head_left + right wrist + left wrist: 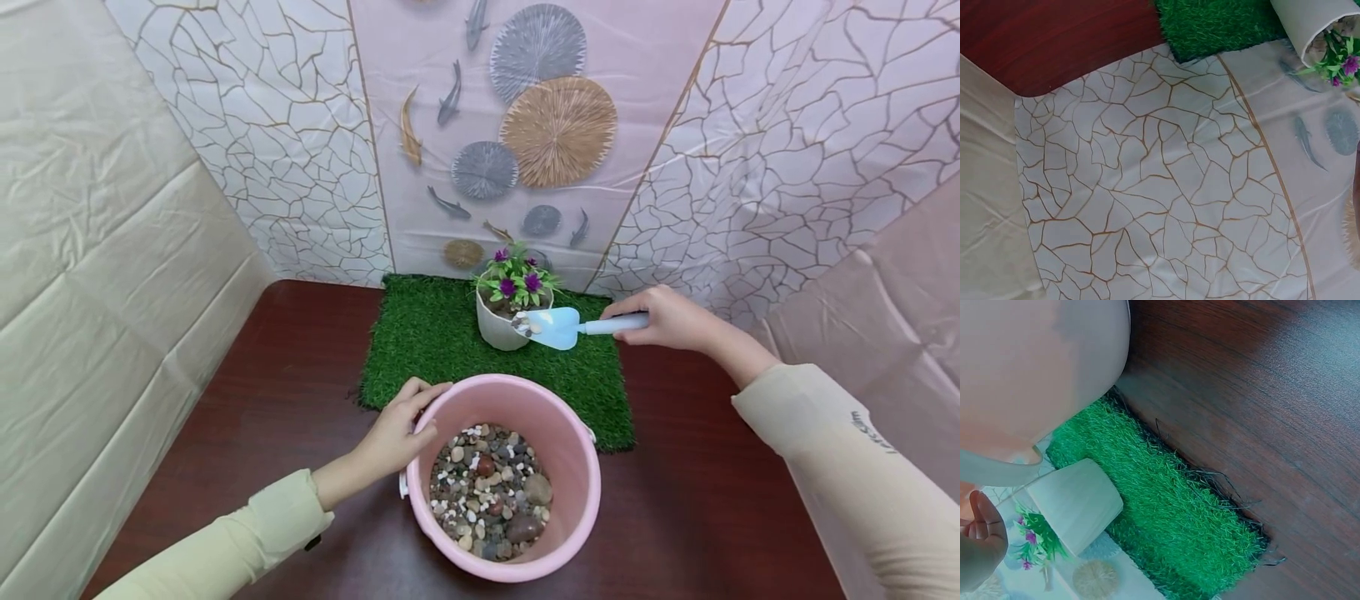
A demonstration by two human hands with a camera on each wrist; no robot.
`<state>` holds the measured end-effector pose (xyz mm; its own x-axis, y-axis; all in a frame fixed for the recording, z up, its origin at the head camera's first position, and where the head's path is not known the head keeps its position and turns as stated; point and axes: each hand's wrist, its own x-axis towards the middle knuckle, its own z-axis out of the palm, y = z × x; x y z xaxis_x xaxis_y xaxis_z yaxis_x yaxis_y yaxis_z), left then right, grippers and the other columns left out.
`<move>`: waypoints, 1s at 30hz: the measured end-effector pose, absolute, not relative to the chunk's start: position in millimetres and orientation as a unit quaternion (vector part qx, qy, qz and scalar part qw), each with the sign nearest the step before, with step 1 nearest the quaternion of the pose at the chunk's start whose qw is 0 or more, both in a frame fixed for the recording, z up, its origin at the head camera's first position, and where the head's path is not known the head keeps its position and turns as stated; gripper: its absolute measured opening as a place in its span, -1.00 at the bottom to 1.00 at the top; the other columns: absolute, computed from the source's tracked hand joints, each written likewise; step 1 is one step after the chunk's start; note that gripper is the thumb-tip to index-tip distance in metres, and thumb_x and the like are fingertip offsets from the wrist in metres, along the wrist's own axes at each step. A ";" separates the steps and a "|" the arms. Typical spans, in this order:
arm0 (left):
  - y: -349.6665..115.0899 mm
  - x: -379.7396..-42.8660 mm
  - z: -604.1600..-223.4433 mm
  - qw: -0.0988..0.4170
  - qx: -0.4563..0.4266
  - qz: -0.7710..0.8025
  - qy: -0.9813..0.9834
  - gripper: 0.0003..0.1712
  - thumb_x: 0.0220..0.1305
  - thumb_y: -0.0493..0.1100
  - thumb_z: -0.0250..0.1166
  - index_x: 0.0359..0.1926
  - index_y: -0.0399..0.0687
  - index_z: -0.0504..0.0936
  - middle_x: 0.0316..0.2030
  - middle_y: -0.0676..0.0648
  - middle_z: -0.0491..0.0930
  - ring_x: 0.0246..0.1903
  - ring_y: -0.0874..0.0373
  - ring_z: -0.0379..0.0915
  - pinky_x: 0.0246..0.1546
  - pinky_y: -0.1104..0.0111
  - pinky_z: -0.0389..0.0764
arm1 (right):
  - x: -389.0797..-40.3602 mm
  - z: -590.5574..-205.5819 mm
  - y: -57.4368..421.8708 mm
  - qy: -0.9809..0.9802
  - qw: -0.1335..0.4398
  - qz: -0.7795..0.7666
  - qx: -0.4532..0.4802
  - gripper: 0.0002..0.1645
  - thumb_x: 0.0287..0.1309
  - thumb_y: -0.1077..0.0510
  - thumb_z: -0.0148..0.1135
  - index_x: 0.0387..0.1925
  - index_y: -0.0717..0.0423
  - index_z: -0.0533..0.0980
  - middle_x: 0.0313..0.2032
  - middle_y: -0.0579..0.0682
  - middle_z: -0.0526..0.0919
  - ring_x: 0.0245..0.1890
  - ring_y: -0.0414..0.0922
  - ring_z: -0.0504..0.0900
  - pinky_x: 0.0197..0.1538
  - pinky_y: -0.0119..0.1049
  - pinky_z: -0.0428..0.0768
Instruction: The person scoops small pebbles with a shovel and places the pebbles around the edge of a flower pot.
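In the head view, my left hand (396,429) grips the left rim of a pink bucket (572,467). Pebbles (487,487) of mixed colours and sizes cover the bucket's bottom. My right hand (663,318) holds a light blue trowel (557,327) by its handle, blade pointing left. A few small stones (522,323) lie at the blade's tip, which is over the front right rim of a white flowerpot (495,328). Purple flowers with green leaves (517,279) stand in that pot. The left wrist view shows part of the left hand (984,540) near the bucket's rim.
Under the flowerpot lies a green grass mat (420,333) on the dark wooden table (300,358). A patterned sheet (292,125) hangs right behind the mat. Cream cloth walls (90,250) close in both sides. A white handle joint (403,485) sits on the bucket's left.
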<state>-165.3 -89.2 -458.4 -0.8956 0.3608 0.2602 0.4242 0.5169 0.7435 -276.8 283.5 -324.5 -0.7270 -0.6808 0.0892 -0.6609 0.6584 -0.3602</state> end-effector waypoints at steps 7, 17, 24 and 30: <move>-89.7 -166.0 -456.5 0.029 -0.230 -0.430 -0.873 -0.34 0.05 -0.38 0.19 0.26 -0.15 0.42 -0.11 -0.07 0.42 -0.33 0.25 0.31 -0.31 0.42 0.41 | -286.9 -337.2 281.2 0.920 0.052 -0.190 -0.338 -0.72 -0.03 0.33 0.28 -0.19 0.17 0.67 -0.52 -0.08 0.67 -0.67 -0.35 0.29 -0.51 -0.43 0.33; -90.0 -165.5 -456.8 0.031 -0.228 -0.440 -0.868 -0.34 0.04 -0.38 0.20 0.25 -0.18 0.42 -0.11 -0.08 0.43 -0.31 0.24 0.33 -0.30 0.43 0.43 | -299.7 -360.9 279.8 0.930 0.042 -0.172 -0.322 -0.72 -0.02 0.30 0.27 -0.19 0.20 0.66 -0.47 -0.02 0.70 -0.64 -0.29 0.34 -0.48 -0.40 0.35; -90.2 -165.7 -458.5 0.029 -0.228 -0.441 -0.867 -0.34 0.04 -0.39 0.19 0.25 -0.16 0.42 -0.10 -0.08 0.43 -0.30 0.24 0.33 -0.29 0.43 0.43 | -306.6 -370.4 273.3 0.942 0.064 -0.163 -0.288 -0.69 0.02 0.29 0.23 -0.14 0.28 0.63 -0.52 0.00 0.67 -0.70 -0.24 0.31 -0.55 -0.37 0.30; -89.4 -165.4 -457.3 0.034 -0.228 -0.440 -0.868 -0.35 0.03 -0.38 0.19 0.24 -0.18 0.43 -0.11 -0.08 0.43 -0.31 0.24 0.33 -0.29 0.41 0.44 | -311.3 -373.1 266.3 0.947 0.079 -0.162 -0.268 -0.68 0.02 0.29 0.23 -0.13 0.31 0.63 -0.52 0.03 0.67 -0.71 -0.22 0.31 -0.57 -0.35 0.31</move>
<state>-165.4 -89.4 -457.3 -0.8935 0.3661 0.2602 0.4262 0.5085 0.7482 -311.3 266.3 -373.1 -0.8443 -0.5322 -0.0629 -0.4811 0.8044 -0.3486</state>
